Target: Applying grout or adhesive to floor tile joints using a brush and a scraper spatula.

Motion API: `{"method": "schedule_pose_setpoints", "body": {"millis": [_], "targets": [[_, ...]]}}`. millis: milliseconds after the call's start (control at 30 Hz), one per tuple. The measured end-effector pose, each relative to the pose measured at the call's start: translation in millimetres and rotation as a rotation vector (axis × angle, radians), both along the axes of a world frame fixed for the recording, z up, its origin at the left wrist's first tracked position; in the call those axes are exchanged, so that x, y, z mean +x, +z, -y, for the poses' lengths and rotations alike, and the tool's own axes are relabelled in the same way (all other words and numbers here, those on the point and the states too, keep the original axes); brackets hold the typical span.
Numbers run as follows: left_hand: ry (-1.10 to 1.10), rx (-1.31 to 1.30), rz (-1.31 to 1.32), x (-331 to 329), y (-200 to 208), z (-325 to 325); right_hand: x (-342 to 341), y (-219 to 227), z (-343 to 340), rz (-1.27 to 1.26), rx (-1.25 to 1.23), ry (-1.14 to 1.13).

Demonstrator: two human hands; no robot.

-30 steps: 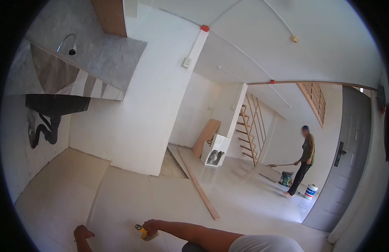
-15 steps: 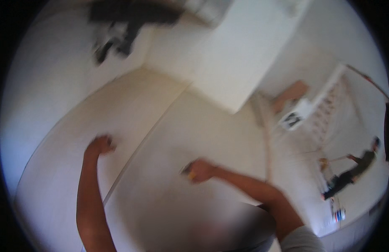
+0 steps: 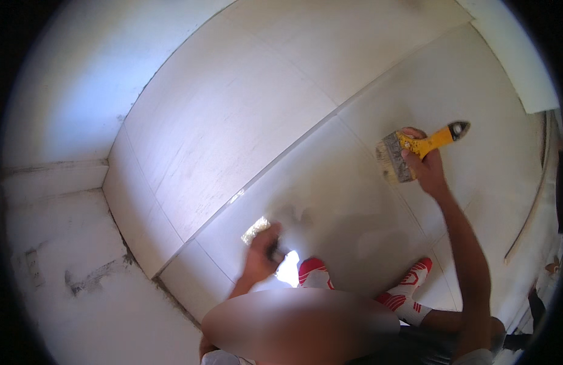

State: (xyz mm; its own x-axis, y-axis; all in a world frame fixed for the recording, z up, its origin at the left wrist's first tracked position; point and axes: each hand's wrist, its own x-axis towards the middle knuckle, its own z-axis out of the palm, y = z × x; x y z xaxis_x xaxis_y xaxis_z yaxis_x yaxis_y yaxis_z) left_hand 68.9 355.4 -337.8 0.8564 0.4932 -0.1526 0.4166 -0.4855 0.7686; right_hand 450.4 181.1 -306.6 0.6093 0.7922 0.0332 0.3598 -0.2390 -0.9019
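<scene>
A wide flat paintbrush (image 3: 422, 146) with a yellow, black-tipped handle is held in my right hand (image 3: 426, 164). Its worn, stained bristles point left above the floor tiles; whether they touch is unclear. Lower down at the left, my left hand (image 3: 261, 258) is closed around the dark handle of what looks like a scraper (image 3: 255, 232). Its flat, bright blade catches the light over the lower tiles. My fingers hide much of this handle.
A low step edge (image 3: 281, 156) runs diagonally across the pale tiled floor (image 3: 245, 91). My feet, in red and white socks (image 3: 409, 281), stand on the lower level. A stained wall (image 3: 69, 255) borders the left, and a cable-like strip (image 3: 528, 225) lies right.
My view has swung down and left, so the room and the other person have left the picture. Both hands now appear lower or farther right, their tools clearer and still held.
</scene>
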Motion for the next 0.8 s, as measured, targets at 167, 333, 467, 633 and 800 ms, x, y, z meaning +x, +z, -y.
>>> {"method": "schedule_pose_setpoints", "body": {"millis": [167,333,467,633,800], "targets": [[-0.318,0.059,0.039,8,-35,115,-112,-66,-45,-0.217,0.254,-0.162],[-0.366,0.064,-0.058,8,-54,152,-263,-88,-110,-0.454,0.141,0.223],[-0.335,0.148,-0.027,0,-64,154,-241,-100,-135,-0.331,-0.218,0.496],[-0.325,0.079,-0.009,9,-44,135,18,-93,-97,0.171,-0.111,0.07],[-0.302,0.029,0.084,16,-44,136,161,-3,-12,0.489,-0.664,-0.597]]}}
